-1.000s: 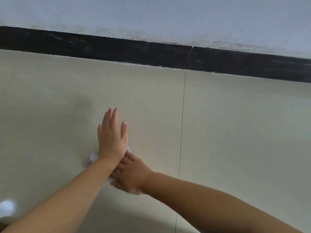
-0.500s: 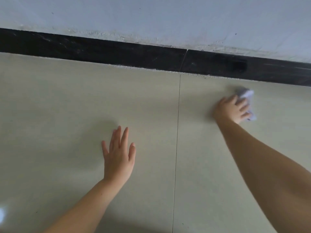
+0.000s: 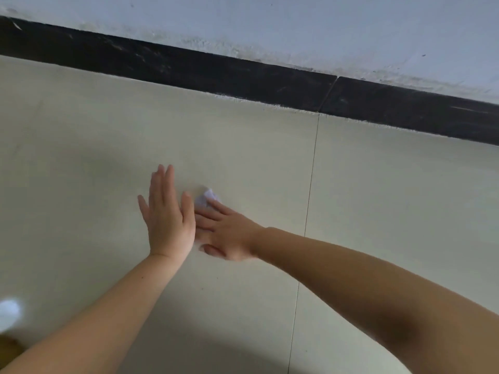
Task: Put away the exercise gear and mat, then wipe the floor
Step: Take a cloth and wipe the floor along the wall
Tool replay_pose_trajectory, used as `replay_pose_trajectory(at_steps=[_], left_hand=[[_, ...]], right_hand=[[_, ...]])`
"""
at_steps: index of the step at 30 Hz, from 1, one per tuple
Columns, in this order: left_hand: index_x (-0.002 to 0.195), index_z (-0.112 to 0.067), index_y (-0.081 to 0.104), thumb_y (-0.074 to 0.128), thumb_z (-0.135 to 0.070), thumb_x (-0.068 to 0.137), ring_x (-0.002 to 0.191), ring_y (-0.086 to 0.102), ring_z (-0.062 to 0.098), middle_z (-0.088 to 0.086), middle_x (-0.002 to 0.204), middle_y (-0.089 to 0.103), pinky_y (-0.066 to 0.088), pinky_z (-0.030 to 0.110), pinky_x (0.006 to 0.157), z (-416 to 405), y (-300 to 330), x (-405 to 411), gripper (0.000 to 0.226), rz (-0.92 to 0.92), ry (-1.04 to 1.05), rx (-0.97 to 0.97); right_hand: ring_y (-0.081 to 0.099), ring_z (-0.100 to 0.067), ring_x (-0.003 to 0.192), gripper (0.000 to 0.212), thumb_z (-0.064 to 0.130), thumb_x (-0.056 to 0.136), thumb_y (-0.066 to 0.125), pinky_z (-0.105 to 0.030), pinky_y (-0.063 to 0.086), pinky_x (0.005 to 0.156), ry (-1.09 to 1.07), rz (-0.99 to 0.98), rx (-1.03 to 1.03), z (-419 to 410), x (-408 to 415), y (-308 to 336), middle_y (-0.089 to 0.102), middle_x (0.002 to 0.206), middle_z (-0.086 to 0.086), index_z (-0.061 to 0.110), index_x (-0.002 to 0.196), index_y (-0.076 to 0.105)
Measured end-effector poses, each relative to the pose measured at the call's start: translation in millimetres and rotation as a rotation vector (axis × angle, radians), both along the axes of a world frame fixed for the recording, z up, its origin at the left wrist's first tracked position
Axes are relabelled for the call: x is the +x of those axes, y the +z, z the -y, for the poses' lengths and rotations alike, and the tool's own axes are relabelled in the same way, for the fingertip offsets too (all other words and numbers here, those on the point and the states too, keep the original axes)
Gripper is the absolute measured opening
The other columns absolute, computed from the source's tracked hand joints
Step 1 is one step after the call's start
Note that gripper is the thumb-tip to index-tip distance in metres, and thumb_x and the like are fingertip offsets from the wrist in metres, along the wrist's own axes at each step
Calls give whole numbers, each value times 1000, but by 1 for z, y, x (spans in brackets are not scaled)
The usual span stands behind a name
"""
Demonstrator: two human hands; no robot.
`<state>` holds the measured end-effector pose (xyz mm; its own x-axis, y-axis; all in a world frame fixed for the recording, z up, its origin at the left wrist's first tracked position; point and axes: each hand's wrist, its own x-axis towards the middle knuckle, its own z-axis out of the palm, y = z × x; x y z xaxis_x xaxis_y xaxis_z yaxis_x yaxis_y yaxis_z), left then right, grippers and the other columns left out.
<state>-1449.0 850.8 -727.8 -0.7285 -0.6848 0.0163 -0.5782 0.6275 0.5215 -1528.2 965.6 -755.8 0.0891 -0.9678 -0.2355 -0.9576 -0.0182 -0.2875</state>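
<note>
A small crumpled white cloth point(image 3: 207, 197) lies on the cream floor tile point(image 3: 102, 130). My right hand point(image 3: 229, 234) reaches in from the right and presses flat on the cloth with straight fingers, so only the cloth's far end shows. My left hand point(image 3: 167, 214) rests flat on the tile just left of it, fingers straight and pointing at the wall. Its edge touches the fingertips of my right hand. No exercise gear or mat is in view.
A black skirting board point(image 3: 216, 74) runs along the foot of a pale wall point(image 3: 297, 28) beyond my hands. A thin grout line point(image 3: 310, 184) splits the floor to the right of them. A bright reflection point(image 3: 8, 311) glints at the lower left.
My right hand has swept the cloth from near the skirting board on the right tile back leftwards to my left hand. My left hand has stayed flat on the floor.
</note>
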Motion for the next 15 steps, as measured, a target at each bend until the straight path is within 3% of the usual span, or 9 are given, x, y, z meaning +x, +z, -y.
replay_pose_trajectory(at_steps=[2,5,7,9,10,11,13,15], left_hand=[[146,-11,30,21,-37,90,144,22,24,9,154,26,9,55,113,-1,-3,-7,62,21,-43,-31],[148,-17,25,27,-33,97,146,14,21,5,157,18,5,54,114,-12,-12,-15,53,169,-137,-12],[150,-22,16,29,-34,100,147,2,18,2,160,6,1,53,115,-20,-22,-14,53,366,-225,-22],[151,-25,4,28,-40,99,147,-7,19,2,160,-6,0,54,114,-24,-30,-10,59,532,-305,-63],[151,-25,0,28,-42,99,147,-9,19,3,159,-10,0,55,114,-24,-31,-9,62,569,-323,-76],[151,-25,-3,27,-44,99,146,-10,20,3,159,-11,1,55,114,-23,-31,-9,63,588,-329,-80],[151,-25,-2,28,-44,99,146,-10,20,3,159,-11,2,55,114,-20,-29,-10,63,602,-335,-70],[151,-25,3,29,-41,99,147,-6,20,3,160,-7,4,55,114,-19,-28,-10,61,589,-336,-78]], right_hand=[[29,-29,141,48,35,95,33,-42,2,117,44,-18,-56,-70,-17,-5,38,150,-11,20,139,47],[27,-29,140,48,39,101,20,-44,13,115,-251,-191,-37,-184,-80,-8,36,150,-11,23,145,33],[21,-31,143,55,43,97,16,-47,15,115,-776,-216,14,-237,-125,0,23,156,-11,28,150,19],[13,-31,145,58,44,95,18,-51,11,116,-1427,-162,73,-250,-153,8,13,158,-12,24,149,21],[10,-31,145,56,42,96,22,-53,9,116,-1653,-153,112,-238,-157,8,13,157,-13,21,147,25],[13,-32,144,54,39,96,26,-55,10,115,-1743,-150,122,-218,-152,5,16,156,-15,19,146,28],[32,-39,136,56,30,90,34,-59,23,109,-1600,-234,-10,-172,-123,-8,33,148,-24,12,142,39],[42,-40,129,60,23,82,44,-57,29,105,-1274,-288,-137,-128,-63,-21,43,142,-25,8,141,44]])
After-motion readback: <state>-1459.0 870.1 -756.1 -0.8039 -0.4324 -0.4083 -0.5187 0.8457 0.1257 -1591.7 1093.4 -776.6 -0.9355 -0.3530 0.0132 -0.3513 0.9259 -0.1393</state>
